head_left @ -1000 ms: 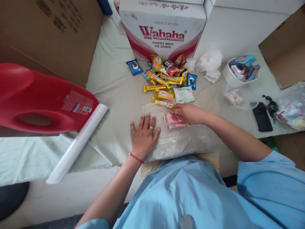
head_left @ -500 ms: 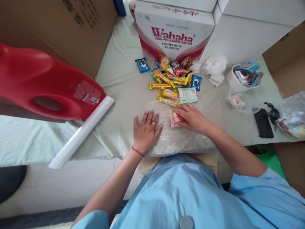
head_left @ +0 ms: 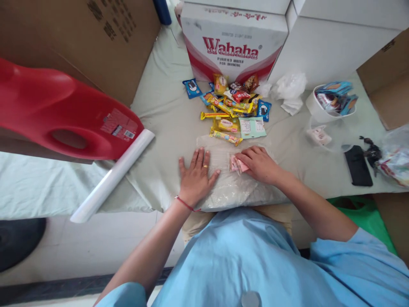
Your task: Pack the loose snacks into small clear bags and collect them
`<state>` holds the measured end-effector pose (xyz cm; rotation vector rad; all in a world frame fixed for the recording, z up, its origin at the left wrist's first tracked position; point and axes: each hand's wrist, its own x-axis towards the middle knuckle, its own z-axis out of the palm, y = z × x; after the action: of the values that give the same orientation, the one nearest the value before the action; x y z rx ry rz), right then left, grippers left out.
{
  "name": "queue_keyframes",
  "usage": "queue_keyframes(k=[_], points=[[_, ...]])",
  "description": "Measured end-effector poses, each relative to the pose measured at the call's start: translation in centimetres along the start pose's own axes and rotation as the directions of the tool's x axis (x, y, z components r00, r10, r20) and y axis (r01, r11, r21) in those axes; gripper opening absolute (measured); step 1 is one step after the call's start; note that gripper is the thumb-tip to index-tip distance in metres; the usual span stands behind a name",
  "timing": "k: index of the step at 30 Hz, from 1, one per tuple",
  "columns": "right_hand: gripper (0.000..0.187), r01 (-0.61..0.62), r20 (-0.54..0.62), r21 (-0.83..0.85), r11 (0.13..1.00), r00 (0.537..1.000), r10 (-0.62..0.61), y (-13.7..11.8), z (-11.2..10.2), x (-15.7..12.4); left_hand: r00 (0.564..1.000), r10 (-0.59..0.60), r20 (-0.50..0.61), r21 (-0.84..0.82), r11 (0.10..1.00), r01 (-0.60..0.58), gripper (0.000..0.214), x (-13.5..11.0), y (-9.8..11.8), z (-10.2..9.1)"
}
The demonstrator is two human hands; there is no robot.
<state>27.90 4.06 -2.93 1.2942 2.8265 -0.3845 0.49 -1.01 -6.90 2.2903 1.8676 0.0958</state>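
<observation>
My left hand lies flat with its fingers spread, pressing the left side of a clear plastic sheet on the table. To the right of it, my right hand has its fingers closed on a small pink packet in clear wrapping, over the same sheet. The fingers cover the packet's right part. Just beyond the sheet lies a pile of wrapped snacks, with a yellow stick packet and a pale green packet nearest to my hands.
A red plastic jug and a white roll lie on the left. At the back stands a Wahaha carton. On the right are a white tub of packets, a black phone and a plastic bag.
My right hand has shifted slightly right and toward me, and the pink packet now sits tilted in its fingers. My left hand stays in nearly the same place.
</observation>
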Motion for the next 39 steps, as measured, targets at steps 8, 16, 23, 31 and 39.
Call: queue_keyframes(k=[8, 16, 23, 31, 39], points=[[0.050, 0.032, 0.005, -0.014, 0.999, 0.999, -0.032, -1.3, -1.8, 1.3, 1.000, 0.000, -0.008, 0.003, 1.000, 0.000, 0.079, 0.0, -0.2, 0.4], [0.051, -0.032, -0.011, -0.001, 0.999, 0.999, 0.032, -3.1, -0.4, 2.8, 1.000, -0.009, -0.003, -0.002, 1.000, 0.009, 0.077, 0.0, 0.2, 0.0], [0.052, -0.044, -0.060, -0.012, 0.999, 0.997, 0.043, -5.3, -0.3, 3.8, 1.000, 0.011, -0.017, 0.014, 1.000, -0.011, 0.073, -0.1, -0.2, 0.3], [0.045, 0.189, 0.015, -0.077, 0.979, 0.982, -0.189, -4.1, 0.6, 2.5, 1.000, 0.004, -0.016, 0.021, 1.000, -0.004, 0.070, -0.1, 0.0, 0.2], [0.047, 0.046, -0.035, -0.057, 0.997, 0.998, -0.048, -2.5, 0.8, 2.5, 0.986, -0.141, -0.091, -0.005, 0.990, 0.141, 0.074, -0.8, 0.6, 0.8]])
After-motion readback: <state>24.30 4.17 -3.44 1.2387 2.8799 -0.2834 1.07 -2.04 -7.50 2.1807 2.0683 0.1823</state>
